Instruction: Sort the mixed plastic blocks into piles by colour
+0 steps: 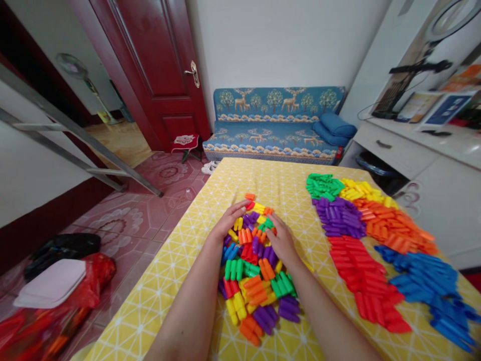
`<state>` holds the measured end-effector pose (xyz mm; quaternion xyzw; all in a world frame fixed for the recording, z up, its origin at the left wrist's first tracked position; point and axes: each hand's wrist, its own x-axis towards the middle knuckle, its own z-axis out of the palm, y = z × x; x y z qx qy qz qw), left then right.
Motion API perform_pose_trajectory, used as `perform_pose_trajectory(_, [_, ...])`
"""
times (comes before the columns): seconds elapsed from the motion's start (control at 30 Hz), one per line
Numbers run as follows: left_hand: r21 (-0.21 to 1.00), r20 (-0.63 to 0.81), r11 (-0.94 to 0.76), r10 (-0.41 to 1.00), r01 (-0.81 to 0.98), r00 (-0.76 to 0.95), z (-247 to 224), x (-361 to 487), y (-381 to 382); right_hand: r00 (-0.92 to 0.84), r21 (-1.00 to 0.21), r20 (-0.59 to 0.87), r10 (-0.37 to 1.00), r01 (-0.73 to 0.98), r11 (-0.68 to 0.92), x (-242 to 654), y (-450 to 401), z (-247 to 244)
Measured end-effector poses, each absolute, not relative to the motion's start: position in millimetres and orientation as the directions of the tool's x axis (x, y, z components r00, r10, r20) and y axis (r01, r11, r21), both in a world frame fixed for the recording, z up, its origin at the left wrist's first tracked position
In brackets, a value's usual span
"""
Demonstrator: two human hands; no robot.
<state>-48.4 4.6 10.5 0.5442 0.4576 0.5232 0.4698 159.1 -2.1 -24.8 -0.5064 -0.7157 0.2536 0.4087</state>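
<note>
A mixed pile of plastic pieces point(247, 253), each like a few short tubes joined side by side, lies in the middle of the table. It holds green, red, orange, yellow, purple and blue ones. My left hand point(230, 219) rests along the pile's upper left edge, its fingers stretched out near a red piece point(250, 205). On the opposite side, my right hand point(280, 238) has its fingers spread against the pile's right edge, beside green pieces point(267, 224). Neither hand visibly grips a piece. Some pieces are partly hidden behind my hands and forearms.
Single-colour heaps stand on the right of the yellow tablecloth point(278, 175): green point(323, 187), yellow point(363, 191), purple point(338, 218), orange point(398, 225), red point(366, 283) and blue point(428, 286). Beyond the table is a blue sofa point(270, 131); a ladder point(93, 145) leans at left.
</note>
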Motion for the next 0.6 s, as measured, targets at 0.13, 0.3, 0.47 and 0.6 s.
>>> perform_pose_trajectory(0.13, [0.992, 0.108, -0.118, 0.969, 0.032, 0.223, 15, -45, 3, -0.186, -0.733, 0.337, 0.923, 0.564, 0.381, 157, -1, -19])
perform_pose_trajectory(0.3, [0.966, 0.109, -0.175, 0.943, 0.189, 0.315, 9, -43, 8, -0.163, -0.744, 0.308, 0.938, 0.573, 0.343, 167, 3, -16])
perform_pose_trajectory(0.47, [0.906, 0.181, -0.289, 0.925, 0.309, 0.335, 8, -41, 10, -0.118, -0.853, 0.359, 0.926, 0.361, 0.377, 166, 2, -16])
perform_pose_trajectory(0.6, [0.896, 0.224, -0.327, 0.918, 0.302, 0.328, 10, -35, 9, -0.136, -0.868, 0.401, 0.906, 0.259, 0.423, 161, -2, -14])
